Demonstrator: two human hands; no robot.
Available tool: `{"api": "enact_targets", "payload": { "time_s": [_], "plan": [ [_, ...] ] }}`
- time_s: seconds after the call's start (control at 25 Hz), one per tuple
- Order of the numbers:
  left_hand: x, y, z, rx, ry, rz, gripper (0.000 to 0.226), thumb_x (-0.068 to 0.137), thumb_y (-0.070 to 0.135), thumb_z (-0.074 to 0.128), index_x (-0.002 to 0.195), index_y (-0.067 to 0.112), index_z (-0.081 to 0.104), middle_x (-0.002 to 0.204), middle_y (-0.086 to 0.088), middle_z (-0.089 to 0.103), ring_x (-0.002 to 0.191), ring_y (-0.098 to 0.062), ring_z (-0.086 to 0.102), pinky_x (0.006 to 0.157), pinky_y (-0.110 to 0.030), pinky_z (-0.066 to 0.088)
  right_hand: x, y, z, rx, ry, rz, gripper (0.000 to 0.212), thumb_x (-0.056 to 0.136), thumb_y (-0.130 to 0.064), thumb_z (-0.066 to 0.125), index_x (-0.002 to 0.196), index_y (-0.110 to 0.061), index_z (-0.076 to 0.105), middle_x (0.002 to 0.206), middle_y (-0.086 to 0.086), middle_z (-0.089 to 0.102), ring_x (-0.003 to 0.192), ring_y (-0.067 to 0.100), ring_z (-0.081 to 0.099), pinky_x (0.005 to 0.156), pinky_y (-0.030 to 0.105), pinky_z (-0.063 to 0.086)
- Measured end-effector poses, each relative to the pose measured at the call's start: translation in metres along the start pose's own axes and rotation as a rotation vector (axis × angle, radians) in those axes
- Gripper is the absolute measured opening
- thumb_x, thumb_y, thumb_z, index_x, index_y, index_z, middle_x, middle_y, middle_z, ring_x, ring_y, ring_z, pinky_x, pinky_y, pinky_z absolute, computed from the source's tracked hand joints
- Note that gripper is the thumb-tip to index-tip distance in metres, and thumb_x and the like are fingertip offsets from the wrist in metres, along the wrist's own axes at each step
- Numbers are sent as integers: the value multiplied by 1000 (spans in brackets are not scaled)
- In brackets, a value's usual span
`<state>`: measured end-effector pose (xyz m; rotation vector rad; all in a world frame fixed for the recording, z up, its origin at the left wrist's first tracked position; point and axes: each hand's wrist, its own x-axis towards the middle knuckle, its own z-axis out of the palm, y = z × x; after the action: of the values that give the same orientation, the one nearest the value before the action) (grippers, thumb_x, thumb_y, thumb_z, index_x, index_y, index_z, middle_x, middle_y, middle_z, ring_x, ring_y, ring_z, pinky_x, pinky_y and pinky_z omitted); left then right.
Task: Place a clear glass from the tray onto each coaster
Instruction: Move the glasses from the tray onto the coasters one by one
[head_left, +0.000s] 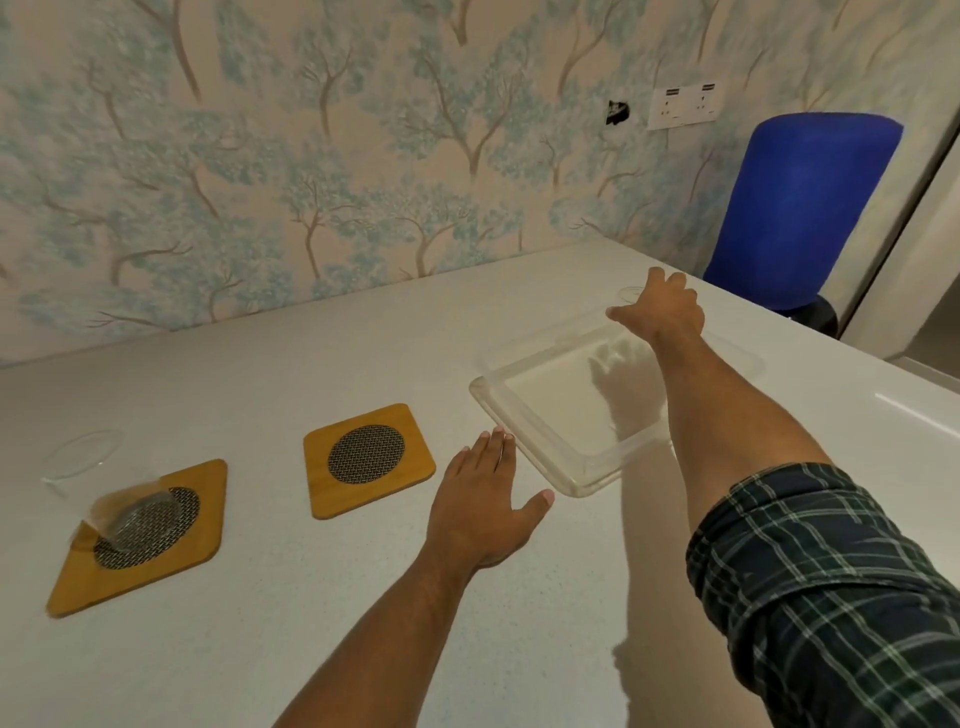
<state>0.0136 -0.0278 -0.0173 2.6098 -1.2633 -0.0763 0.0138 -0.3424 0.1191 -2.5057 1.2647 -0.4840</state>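
Two bamboo coasters with dark mesh centres lie on the white table. The left coaster carries a clear glass. The middle coaster is bare. A clear plastic tray sits to the right. Beyond its far end, the rim of a second clear glass shows just past my right hand. That hand reaches over the tray with its thumb spread to the left of the glass; most of the glass is hidden. My left hand rests flat on the table by the tray's near-left corner, holding nothing.
A blue chair stands past the table's far right corner, beside a wall with sockets. The wallpapered wall runs along the table's far edge. The table's right edge is close to the tray.
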Motion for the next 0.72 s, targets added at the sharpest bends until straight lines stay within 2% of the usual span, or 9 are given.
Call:
{"api": "enact_targets", "payload": {
  "time_s": [0.12,0.2,0.36,0.44,0.56,0.72],
  "plan": [
    [0,-2,1,1,-3,-4,94,96,76,19,164,14,-2,173,-2,-8,159,-15,-8,129,-38,-4,10,-8,14,-14,-50,7,83,84,-57,70,148,-16,36,148,15,38,133,38,42,102,48,41],
    [0,0,1,4,-8,-1,93,97,74,21,164,14,-3,173,-2,-9,159,-14,-9,129,-37,-6,13,-9,22,-17,-42,15,76,84,-49,71,144,-16,39,143,15,41,128,38,47,97,47,43],
    [-1,0,-1,-9,-31,-8,92,99,73,23,164,14,-4,173,-2,-11,159,-14,-11,129,-37,-7,13,-10,29,-138,26,-3,60,87,-35,68,139,-19,42,131,16,46,111,39,57,79,41,41],
    [-1,0,-2,-8,-36,-11,92,99,73,23,164,14,-4,173,-2,-11,159,-14,-11,128,-36,-8,11,-10,29,-191,30,-15,60,88,-39,68,139,-21,42,129,16,47,106,37,60,75,39,39],
    [-1,1,-3,-8,-32,-12,92,98,73,23,164,14,-2,173,-2,-9,159,-15,-9,128,-36,-8,8,-3,31,-213,51,-53,64,88,-52,67,141,-24,44,128,17,48,102,36,61,77,41,46],
    [-3,3,-5,-20,-29,-15,92,98,73,23,164,13,0,173,-3,-6,159,-16,-7,128,-36,-8,-12,-3,31,-168,229,-131,72,88,-60,64,146,-25,41,126,20,50,99,38,61,77,44,52]
  ]
}}
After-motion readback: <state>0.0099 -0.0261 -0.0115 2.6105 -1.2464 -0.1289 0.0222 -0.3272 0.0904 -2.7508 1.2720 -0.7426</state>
